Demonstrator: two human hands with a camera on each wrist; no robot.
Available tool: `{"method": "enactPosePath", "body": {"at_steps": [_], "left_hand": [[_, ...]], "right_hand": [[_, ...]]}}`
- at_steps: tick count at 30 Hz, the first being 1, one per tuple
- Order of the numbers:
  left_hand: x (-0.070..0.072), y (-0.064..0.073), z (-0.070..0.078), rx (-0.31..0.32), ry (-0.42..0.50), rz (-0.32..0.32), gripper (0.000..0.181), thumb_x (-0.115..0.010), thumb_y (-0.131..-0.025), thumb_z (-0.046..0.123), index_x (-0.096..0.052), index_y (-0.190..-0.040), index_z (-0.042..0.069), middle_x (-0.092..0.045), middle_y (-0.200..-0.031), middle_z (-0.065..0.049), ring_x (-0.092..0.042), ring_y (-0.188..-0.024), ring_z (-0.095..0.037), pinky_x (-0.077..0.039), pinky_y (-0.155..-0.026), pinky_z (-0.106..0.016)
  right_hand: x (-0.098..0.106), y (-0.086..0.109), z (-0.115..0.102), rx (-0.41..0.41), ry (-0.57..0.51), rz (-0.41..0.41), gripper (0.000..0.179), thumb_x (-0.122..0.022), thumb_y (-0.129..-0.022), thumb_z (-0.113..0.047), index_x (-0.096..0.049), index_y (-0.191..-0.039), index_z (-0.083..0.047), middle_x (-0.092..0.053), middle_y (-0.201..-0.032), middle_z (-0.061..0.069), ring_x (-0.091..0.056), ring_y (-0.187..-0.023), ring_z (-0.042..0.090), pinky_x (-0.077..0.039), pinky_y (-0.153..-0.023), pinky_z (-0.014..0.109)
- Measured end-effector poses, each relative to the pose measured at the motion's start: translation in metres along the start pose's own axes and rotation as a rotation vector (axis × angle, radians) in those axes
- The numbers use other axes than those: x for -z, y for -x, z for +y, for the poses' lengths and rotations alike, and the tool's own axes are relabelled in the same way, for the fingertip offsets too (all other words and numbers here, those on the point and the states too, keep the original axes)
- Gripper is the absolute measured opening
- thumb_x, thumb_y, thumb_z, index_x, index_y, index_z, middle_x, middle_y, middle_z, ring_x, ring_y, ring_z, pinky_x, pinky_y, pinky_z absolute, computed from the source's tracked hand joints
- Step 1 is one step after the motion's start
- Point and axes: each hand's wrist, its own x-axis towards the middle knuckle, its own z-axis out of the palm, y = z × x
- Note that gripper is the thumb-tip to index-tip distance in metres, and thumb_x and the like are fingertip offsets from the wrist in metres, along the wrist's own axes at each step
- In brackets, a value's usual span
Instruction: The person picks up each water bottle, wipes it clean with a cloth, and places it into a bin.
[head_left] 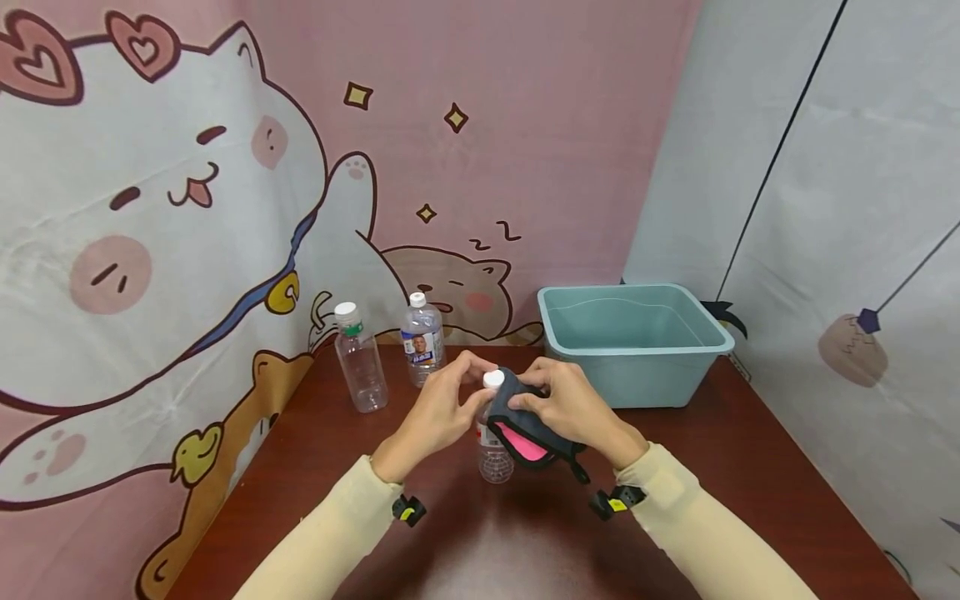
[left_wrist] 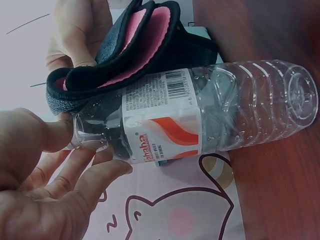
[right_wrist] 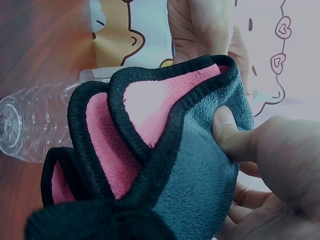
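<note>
A clear plastic bottle with a white cap and a white-and-red label is upright over the table. My left hand grips it by the neck, thumb and fingers around it just under the cap. My right hand holds a folded cloth, grey outside, pink inside, with black edging, its thumb pressing on the grey face. The cloth lies against the bottle's upper side and covers part of it in the head view. In the left wrist view the cloth overlaps the bottle's shoulder.
To the left on the brown table stand two capped bottles, a plain one with a green neck band and one with a blue label. A light blue bin stands at the back right. Printed curtains hang behind.
</note>
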Motion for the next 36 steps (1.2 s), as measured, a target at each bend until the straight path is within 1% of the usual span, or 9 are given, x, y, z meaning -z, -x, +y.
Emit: {"method": "enactPosePath", "body": {"at_steps": [6, 10, 15, 19, 26, 28, 30, 34, 36], "left_hand": [[0.001, 0.001, 0.000, -0.001, -0.006, 0.006, 0.037, -0.085, -0.107, 0.008, -0.068, -0.139, 0.012, -0.084, -0.132, -0.011, -0.083, -0.124, -0.028, -0.067, -0.115, -0.053], [0.000, 0.002, -0.001, 0.006, -0.007, 0.007, 0.037, -0.085, -0.107, 0.008, -0.067, -0.139, 0.012, -0.084, -0.133, -0.011, -0.083, -0.124, -0.028, -0.066, -0.116, -0.053], [-0.002, 0.003, -0.001, 0.000, -0.008, -0.004, 0.038, -0.085, -0.107, 0.008, -0.066, -0.140, 0.011, -0.082, -0.133, -0.011, -0.082, -0.123, -0.028, -0.066, -0.115, -0.056], [-0.002, 0.003, 0.000, 0.001, 0.008, -0.007, 0.037, -0.084, -0.108, 0.009, -0.066, -0.141, 0.010, -0.082, -0.131, -0.011, -0.080, -0.121, -0.028, -0.066, -0.115, -0.057], [-0.003, 0.003, 0.004, 0.022, 0.046, -0.008, 0.038, -0.084, -0.108, 0.011, -0.067, -0.142, 0.010, -0.081, -0.133, -0.009, -0.080, -0.119, -0.027, -0.069, -0.110, -0.055], [-0.005, 0.003, 0.005, 0.033, 0.042, 0.010, 0.039, -0.086, -0.107, 0.014, -0.067, -0.141, 0.011, -0.081, -0.132, -0.008, -0.080, -0.118, -0.027, -0.070, -0.107, -0.051], [-0.008, 0.003, 0.005, 0.045, 0.035, 0.037, 0.040, -0.089, -0.106, 0.017, -0.068, -0.140, 0.012, -0.082, -0.130, -0.006, -0.080, -0.115, -0.027, -0.070, -0.103, -0.043], [-0.013, 0.001, 0.006, 0.067, 0.026, 0.082, 0.040, -0.092, -0.104, 0.021, -0.069, -0.136, 0.012, -0.083, -0.124, -0.005, -0.080, -0.111, -0.032, -0.065, -0.095, -0.029], [-0.013, 0.001, 0.007, 0.071, 0.023, 0.098, 0.041, -0.093, -0.103, 0.021, -0.070, -0.135, 0.012, -0.083, -0.122, -0.006, -0.080, -0.108, -0.032, -0.066, -0.093, -0.030]], "right_hand": [[-0.001, 0.000, 0.001, 0.014, 0.010, 0.000, 0.031, -0.094, -0.100, -0.017, -0.089, -0.129, -0.006, -0.077, -0.103, 0.001, -0.063, -0.086, 0.014, -0.054, -0.070, 0.023], [-0.001, 0.001, 0.001, 0.001, 0.008, -0.008, 0.032, -0.094, -0.100, -0.018, -0.089, -0.130, -0.007, -0.077, -0.103, 0.000, -0.063, -0.088, 0.015, -0.055, -0.072, 0.023], [0.001, 0.004, 0.003, -0.004, 0.011, -0.005, 0.034, -0.095, -0.100, -0.018, -0.088, -0.131, -0.006, -0.077, -0.104, 0.000, -0.064, -0.089, 0.015, -0.056, -0.073, 0.024], [0.006, 0.006, 0.005, 0.005, 0.010, 0.019, 0.036, -0.096, -0.099, -0.017, -0.088, -0.131, -0.005, -0.078, -0.104, 0.000, -0.064, -0.088, 0.015, -0.057, -0.071, 0.024], [0.015, 0.009, 0.011, 0.039, 0.056, 0.092, 0.033, -0.097, -0.097, -0.017, -0.090, -0.129, -0.007, -0.079, -0.102, 0.000, -0.065, -0.087, 0.014, -0.056, -0.070, 0.024], [0.018, 0.009, 0.011, 0.040, 0.056, 0.102, 0.033, -0.097, -0.098, -0.017, -0.090, -0.128, -0.007, -0.079, -0.102, 0.001, -0.068, -0.088, 0.014, -0.057, -0.070, 0.024], [0.020, 0.011, 0.012, 0.035, 0.052, 0.107, 0.032, -0.096, -0.099, -0.017, -0.090, -0.128, -0.008, -0.080, -0.103, 0.002, -0.071, -0.090, 0.015, -0.057, -0.070, 0.024], [0.022, 0.012, 0.014, 0.027, 0.046, 0.116, 0.030, -0.095, -0.099, -0.017, -0.090, -0.128, -0.009, -0.081, -0.107, 0.002, -0.077, -0.096, 0.018, -0.060, -0.072, 0.024], [0.022, 0.012, 0.015, 0.025, 0.048, 0.119, 0.030, -0.095, -0.099, -0.017, -0.090, -0.128, -0.010, -0.082, -0.107, 0.002, -0.078, -0.097, 0.018, -0.060, -0.072, 0.024]]}}
